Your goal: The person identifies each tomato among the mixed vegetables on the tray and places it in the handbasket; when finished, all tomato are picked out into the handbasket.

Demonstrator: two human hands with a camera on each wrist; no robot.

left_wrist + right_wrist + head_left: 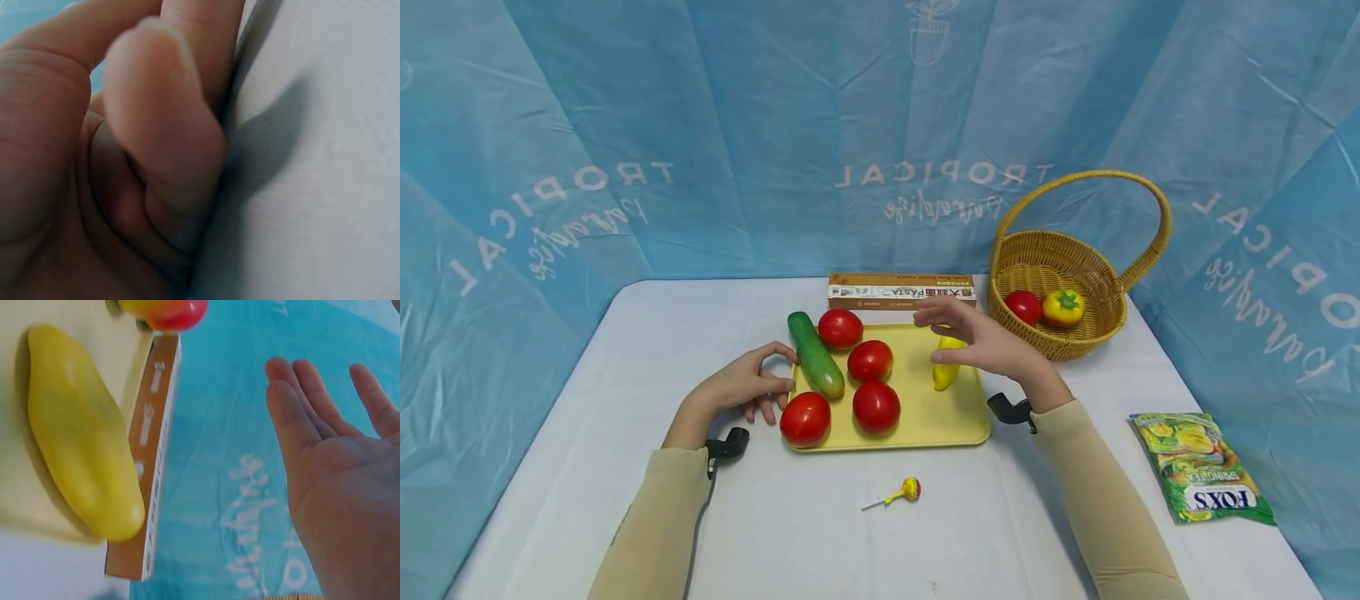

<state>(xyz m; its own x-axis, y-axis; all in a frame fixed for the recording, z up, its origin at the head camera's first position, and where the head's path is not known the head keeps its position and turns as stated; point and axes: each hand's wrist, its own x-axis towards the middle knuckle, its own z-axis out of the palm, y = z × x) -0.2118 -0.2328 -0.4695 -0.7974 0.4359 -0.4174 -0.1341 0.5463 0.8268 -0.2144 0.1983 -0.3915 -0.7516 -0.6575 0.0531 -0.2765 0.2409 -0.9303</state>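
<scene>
My right grip (988,337), fingers apart and empty, is by the yellow fruit (84,434) on the tray's (932,421) right side. I'd pinch its middle lightly from 2 sides; my left grip (747,385), loosely parted, could steady the tray. The fruit looks smooth, long, tapered.

Long yellow fruit (84,437) on a pale tray (112,353), brown box (140,506) beyond, extended fingers (289,415) clear of the fruit.

Blue curtain (775,125) behind the yellow tray (928,425) is repeating TROPICAL Paradise, all mirrored lol. Narrow box (901,292) just behind the tray is saying PASTA plus Chinese characters, and the green packet (1202,467) right of the tray is showing FOX'S SPRING TEA.
</scene>
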